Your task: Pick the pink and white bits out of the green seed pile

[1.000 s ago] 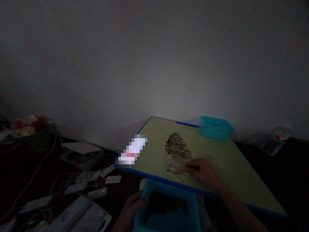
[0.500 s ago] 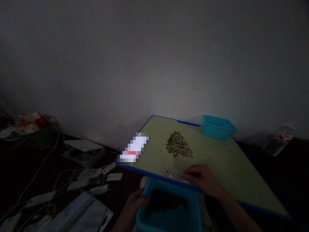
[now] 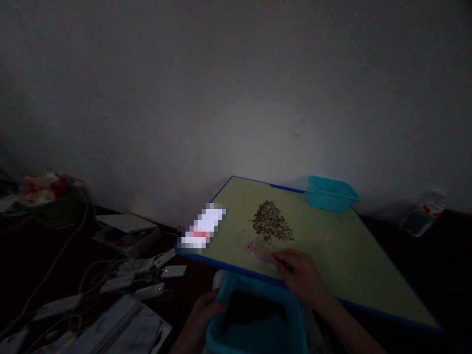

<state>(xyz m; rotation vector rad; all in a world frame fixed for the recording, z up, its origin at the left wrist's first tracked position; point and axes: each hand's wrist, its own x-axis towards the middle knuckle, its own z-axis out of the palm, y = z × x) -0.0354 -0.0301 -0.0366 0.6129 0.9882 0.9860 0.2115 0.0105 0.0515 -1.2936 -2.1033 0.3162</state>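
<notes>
My left hand is closed on the left rim of a blue plastic basin below the table's front edge. Dark material, too dim to name, lies in the basin. Over the tabletop, my right hand pinches a thin, partly see-through piece with a pink pattern; its exact kind is unclear. Just beyond that piece, a pile of small brown and pale grains is spread on the pale yellow table with a blue edge.
A second blue basin stands at the table's back right, near the wall. At the left corner lies a blurred-out bright screen. White cables, chargers and papers clutter the left side. A clear plastic package sits at right.
My right hand has moved slightly left and away from me, carrying the pink-patterned piece from the table's front edge closer to the grains. My left hand still holds the basin.
</notes>
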